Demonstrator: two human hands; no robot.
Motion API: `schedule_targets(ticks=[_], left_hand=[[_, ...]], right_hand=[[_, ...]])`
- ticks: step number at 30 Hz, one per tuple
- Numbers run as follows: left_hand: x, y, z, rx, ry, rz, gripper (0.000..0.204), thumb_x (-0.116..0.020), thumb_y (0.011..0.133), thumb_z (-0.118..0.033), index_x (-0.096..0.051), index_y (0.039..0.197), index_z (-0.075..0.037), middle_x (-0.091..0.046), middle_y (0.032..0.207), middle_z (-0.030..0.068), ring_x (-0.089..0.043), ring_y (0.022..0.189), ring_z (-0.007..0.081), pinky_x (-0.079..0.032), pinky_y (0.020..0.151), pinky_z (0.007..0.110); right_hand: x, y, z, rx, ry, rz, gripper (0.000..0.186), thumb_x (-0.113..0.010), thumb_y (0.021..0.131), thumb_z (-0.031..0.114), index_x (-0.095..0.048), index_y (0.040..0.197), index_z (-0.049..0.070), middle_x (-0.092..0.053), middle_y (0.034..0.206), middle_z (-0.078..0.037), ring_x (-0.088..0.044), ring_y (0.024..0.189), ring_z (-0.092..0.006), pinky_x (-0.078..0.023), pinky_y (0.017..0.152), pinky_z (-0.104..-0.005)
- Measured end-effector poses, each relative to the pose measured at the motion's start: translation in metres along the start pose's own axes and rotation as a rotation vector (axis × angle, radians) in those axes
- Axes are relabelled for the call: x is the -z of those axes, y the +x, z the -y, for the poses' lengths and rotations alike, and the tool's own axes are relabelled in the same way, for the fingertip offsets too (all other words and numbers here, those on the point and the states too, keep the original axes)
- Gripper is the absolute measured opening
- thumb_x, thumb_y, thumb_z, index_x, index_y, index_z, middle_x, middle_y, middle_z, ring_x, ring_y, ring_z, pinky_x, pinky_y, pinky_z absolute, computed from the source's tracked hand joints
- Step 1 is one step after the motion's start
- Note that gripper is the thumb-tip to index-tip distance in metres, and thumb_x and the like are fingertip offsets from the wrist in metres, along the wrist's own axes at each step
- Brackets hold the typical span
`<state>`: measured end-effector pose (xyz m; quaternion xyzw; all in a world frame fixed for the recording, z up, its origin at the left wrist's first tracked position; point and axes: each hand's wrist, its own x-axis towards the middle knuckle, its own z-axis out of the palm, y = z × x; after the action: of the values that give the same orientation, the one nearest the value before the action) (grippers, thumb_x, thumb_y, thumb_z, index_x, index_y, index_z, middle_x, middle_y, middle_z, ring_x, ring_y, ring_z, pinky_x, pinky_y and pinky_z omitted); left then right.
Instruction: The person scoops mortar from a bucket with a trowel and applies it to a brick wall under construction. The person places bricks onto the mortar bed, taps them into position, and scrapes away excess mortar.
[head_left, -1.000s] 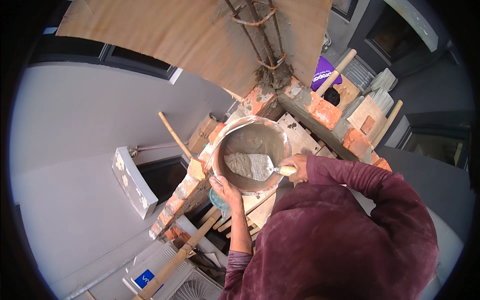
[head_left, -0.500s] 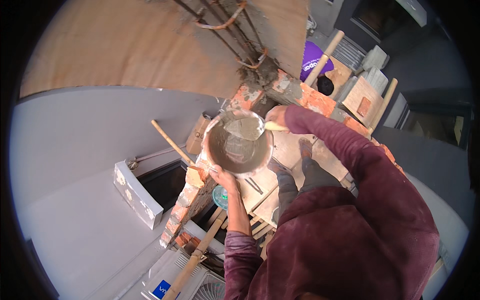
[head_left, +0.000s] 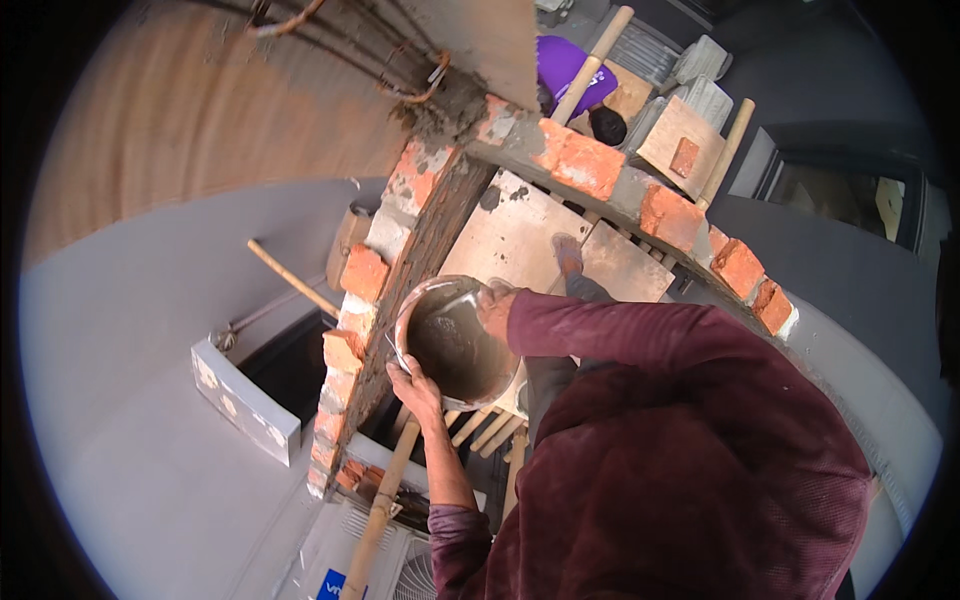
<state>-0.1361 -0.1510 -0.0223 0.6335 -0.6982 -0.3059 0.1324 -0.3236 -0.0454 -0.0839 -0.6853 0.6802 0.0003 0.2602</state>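
A round bucket (head_left: 403,318) with grey wet mortar (head_left: 455,350) inside hangs in front of me, beside the inner face of the left brick wall. Fingers of my left hand (head_left: 416,392) are closed on its near left rim, where the thin wire handle shows. My right hand (head_left: 497,312) is closed over the bucket's right rim, gripping a trowel. Only a pale strip of the trowel (head_left: 462,300) shows inside the bucket; its handle is hidden in my fist.
Brick walls (head_left: 362,272) (head_left: 588,166) meet at a corner under steel bars (head_left: 360,50). I stand on boards (head_left: 515,235) over bamboo poles (head_left: 495,432). A person in purple (head_left: 575,75) bends beyond the right wall. An air-conditioner unit (head_left: 325,550) stands below left.
The bucket and both my hands have moved nearer to me, away from the wall corner. The trowel blade, earlier raised flat across the bucket top, has dropped into it. My view has shifted.
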Motion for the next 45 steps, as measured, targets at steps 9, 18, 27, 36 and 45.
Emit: schedule_targets(ticks=[9,18,27,36,45], left_hand=[[0.016,0.003,0.018,0.007,-0.074,-0.007,0.057,-0.049,0.096,-0.047,-0.048,0.108,0.008,-0.051,0.098,0.0155,-0.046,0.088,0.025,-0.04,0.085,0.037],[-0.002,-0.012,0.127,0.252,-0.397,0.318,0.062,-0.054,0.091,-0.045,-0.046,0.124,0.007,-0.059,0.106,0.0158,-0.06,0.087,0.0233,-0.053,0.069,0.037],[-0.037,-0.004,0.208,-0.702,0.26,0.587,0.031,-0.075,0.075,-0.007,-0.055,0.097,0.002,-0.064,0.08,0.0215,-0.066,0.07,0.0376,-0.053,0.06,0.042],[-0.114,0.017,0.222,-0.226,0.244,0.812,0.012,-0.064,0.081,-0.006,-0.063,0.091,0.0,-0.067,0.089,0.0155,-0.066,0.086,0.0297,-0.051,0.078,0.041],[-0.215,0.016,0.336,0.951,-0.786,0.26,0.058,-0.06,0.071,0.005,-0.031,0.12,-0.007,-0.05,0.119,0.0173,-0.057,0.103,0.0306,-0.053,0.088,0.044]], right_hand=[[0.013,-0.058,-0.01,0.091,0.364,0.179,0.044,-0.058,0.08,0.017,-0.052,0.118,-0.004,-0.059,0.11,-0.023,-0.063,0.095,-0.0375,-0.052,0.079,-0.0452],[-0.058,-0.113,-0.095,-0.29,0.925,0.209,0.045,-0.057,0.086,0.028,-0.044,0.127,0.014,-0.055,0.119,-0.016,-0.061,0.099,-0.0395,-0.05,0.081,-0.0499],[-0.215,-0.08,-0.131,-0.707,0.905,0.375,0.052,-0.055,0.088,0.028,-0.042,0.132,0.004,-0.064,0.109,-0.021,-0.062,0.102,-0.0375,-0.05,0.084,-0.0486],[-0.337,0.02,-0.194,-0.655,0.448,0.268,0.045,-0.047,0.089,0.017,-0.046,0.133,0.009,-0.064,0.11,-0.018,-0.06,0.107,-0.0318,-0.04,0.098,-0.046],[-0.312,0.131,-0.256,-0.764,0.462,0.265,0.047,-0.046,0.09,0.013,-0.041,0.137,0.009,-0.061,0.114,-0.018,-0.063,0.102,-0.0353,-0.052,0.083,-0.0437]])
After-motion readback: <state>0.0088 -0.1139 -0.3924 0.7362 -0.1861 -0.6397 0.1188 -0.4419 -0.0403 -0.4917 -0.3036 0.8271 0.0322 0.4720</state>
